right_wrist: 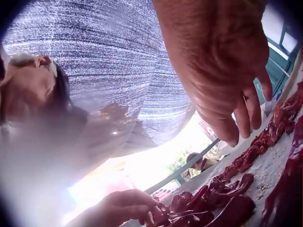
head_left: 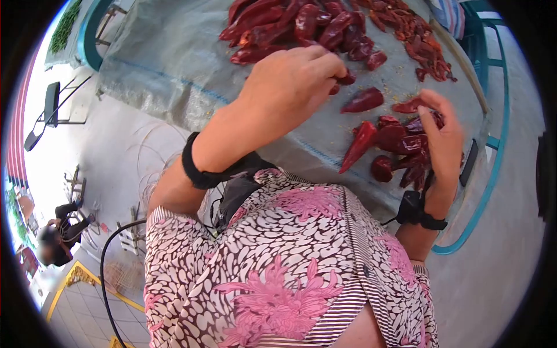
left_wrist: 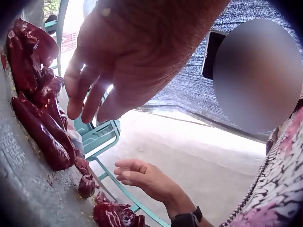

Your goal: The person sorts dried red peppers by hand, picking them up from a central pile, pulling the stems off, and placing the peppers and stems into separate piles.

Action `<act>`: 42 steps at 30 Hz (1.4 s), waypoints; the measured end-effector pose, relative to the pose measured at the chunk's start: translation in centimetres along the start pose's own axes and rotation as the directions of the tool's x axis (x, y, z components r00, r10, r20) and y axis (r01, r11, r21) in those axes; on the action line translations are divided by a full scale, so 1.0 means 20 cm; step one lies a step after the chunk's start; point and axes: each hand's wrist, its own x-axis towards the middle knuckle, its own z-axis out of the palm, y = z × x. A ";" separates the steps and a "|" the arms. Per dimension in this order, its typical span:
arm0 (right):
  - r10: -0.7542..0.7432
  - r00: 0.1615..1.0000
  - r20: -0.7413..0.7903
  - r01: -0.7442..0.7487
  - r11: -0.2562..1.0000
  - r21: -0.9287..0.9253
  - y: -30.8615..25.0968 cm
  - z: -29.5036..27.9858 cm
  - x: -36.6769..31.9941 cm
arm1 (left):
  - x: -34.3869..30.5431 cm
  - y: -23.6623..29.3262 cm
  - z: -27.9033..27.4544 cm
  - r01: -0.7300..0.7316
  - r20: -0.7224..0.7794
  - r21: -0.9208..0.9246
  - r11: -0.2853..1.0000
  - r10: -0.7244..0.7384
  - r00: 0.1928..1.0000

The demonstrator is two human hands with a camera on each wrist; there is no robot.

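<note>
Red dried chillies (head_left: 313,26) lie heaped just beyond the left hand (head_left: 290,81), whose fingers bend loosely down, tips on a pod, gripping nothing. Right hand (head_left: 444,142) is half open, fingers nearly straight, against a smaller pile (head_left: 400,153) beside its palm, holding none. That pile sits near the edge of the grey sheet (head_left: 174,64); a careless sweep could knock pods off or crack brittle skins

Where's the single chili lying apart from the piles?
In the head view, the lone chili lies on the grey sheet, between the left hand and the right hand.
</note>
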 end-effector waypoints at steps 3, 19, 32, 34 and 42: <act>-0.020 0.999 0.045 0.021 1.000 -0.017 0.06 -0.02 -0.06 | -0.01 0.00 0.00 0.022 0.066 -0.005 1.000 -0.022 0.998; -0.176 0.960 0.216 0.257 0.859 -0.442 0.08 0.09 -0.21 | -0.09 0.06 0.16 0.034 0.191 -0.040 0.999 -0.026 0.981; -0.056 0.996 -0.073 0.052 0.997 -0.064 -0.01 -0.02 -0.14 | -0.18 0.20 0.35 -0.157 0.483 -0.073 0.985 0.173 0.858; 0.154 0.967 -0.203 -0.092 0.954 0.284 -0.09 0.04 -0.14 | -0.19 0.21 0.36 -0.159 0.453 -0.057 0.986 0.168 0.876; -0.207 0.970 0.124 0.239 0.894 -0.380 0.10 0.15 -0.14 | -0.08 0.19 0.28 -0.095 0.208 0.042 0.995 0.085 0.974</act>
